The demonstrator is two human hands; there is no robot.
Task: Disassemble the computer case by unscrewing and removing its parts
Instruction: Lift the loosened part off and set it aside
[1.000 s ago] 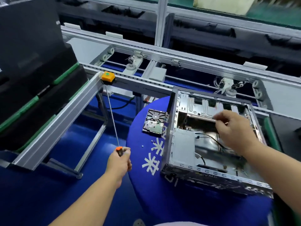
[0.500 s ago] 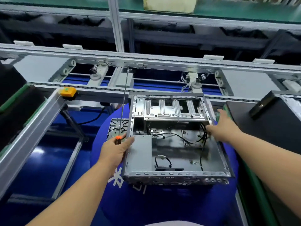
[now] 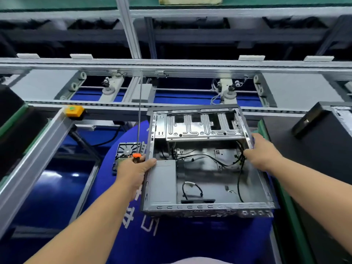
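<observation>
At centre frame the open grey sheet-metal computer case (image 3: 202, 168) sits on the blue round surface (image 3: 190, 239), left hand (image 3: 136, 168) gripping an orange-handled long screwdriver (image 3: 137, 145) against one wall, right hand (image 3: 263, 153) clasping the opposite wall: it looks stiff, bulky, sharp-edged, best held by its rims.

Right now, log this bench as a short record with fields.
case: open computer case lying on the round blue table, loose black cables inside
left hand: left hand grips a long screwdriver, thumb on the case's left wall
right hand: right hand holds the case's right wall
removed part: drive on the table, left of the case
</observation>
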